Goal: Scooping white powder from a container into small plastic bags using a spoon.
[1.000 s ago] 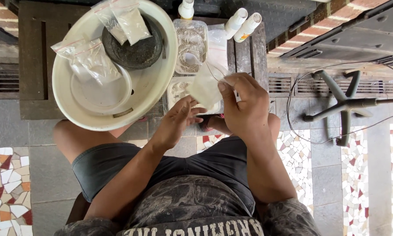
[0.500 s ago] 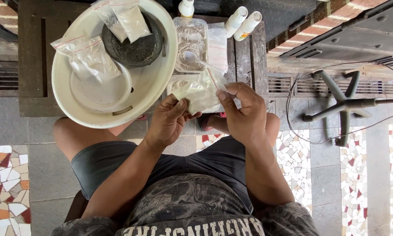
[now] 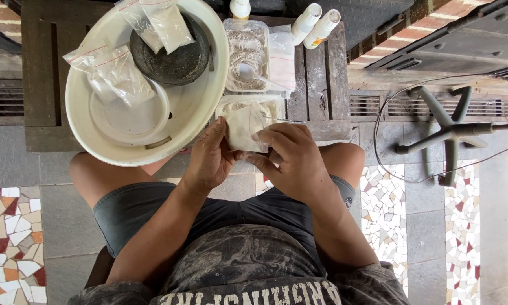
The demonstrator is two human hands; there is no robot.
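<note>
Both my hands hold a small clear plastic bag of pale powder point(image 3: 246, 125) just above my knees, at the near edge of a dark wooden table point(image 3: 39, 90). My left hand point(image 3: 210, 159) pinches the bag's left side. My right hand point(image 3: 290, 159) grips its right side, fingers curled over it. Beyond the bag stands a clear plastic tub of white powder point(image 3: 246, 52) with a white spoon point(image 3: 248, 72) in it.
A large cream basin point(image 3: 200, 107) on the left holds a dark stone mortar point(image 3: 172, 59), a white bowl point(image 3: 132, 118) and filled powder bags point(image 3: 115, 70). Three white bottles point(image 3: 322, 25) stand at the far edge. A chair base point(image 3: 443, 130) and a cable lie on the tiled floor.
Both hands brought the bag down and toward me from over the tub. The left hand shifted from under the bag to pinching its side.
</note>
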